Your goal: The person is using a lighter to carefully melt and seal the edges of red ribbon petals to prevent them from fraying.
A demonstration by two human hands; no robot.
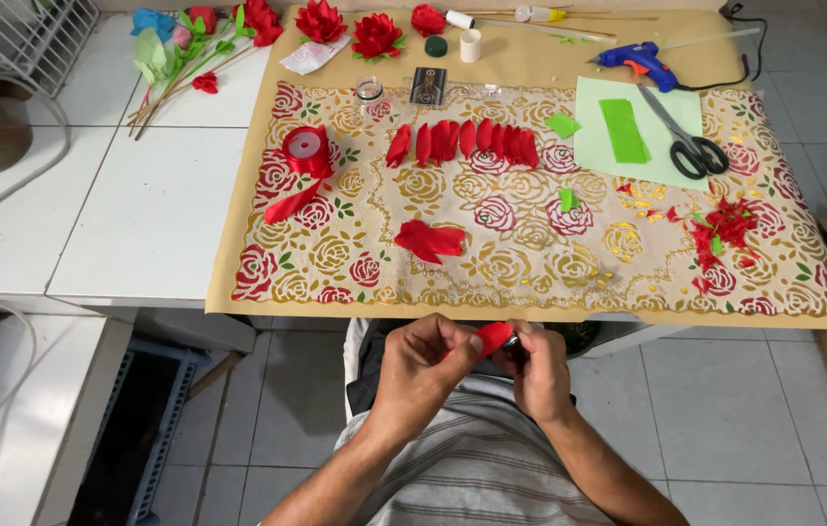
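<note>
My left hand [420, 365] and my right hand [535, 368] meet close to my body, below the table edge. Together they pinch a small red ribbon piece [493, 336], with the left fingers folded over it. My right hand also seems to hold a small dark object, mostly hidden. On the rose-patterned mat [335, 253] a row of folded red ribbon petals [462, 142] lies in the middle. A loose pile of red petals [429, 240] sits nearer to me. A red ribbon spool [305, 148] with a trailing end lies at the left.
Scissors [688, 144] and green paper [624, 130] lie on a pale green sheet at the right, beside a blue glue gun [637, 58]. Red scraps [725, 229] litter the right side. Finished red flowers [376, 35] and stemmed flowers [189, 49] lie at the back.
</note>
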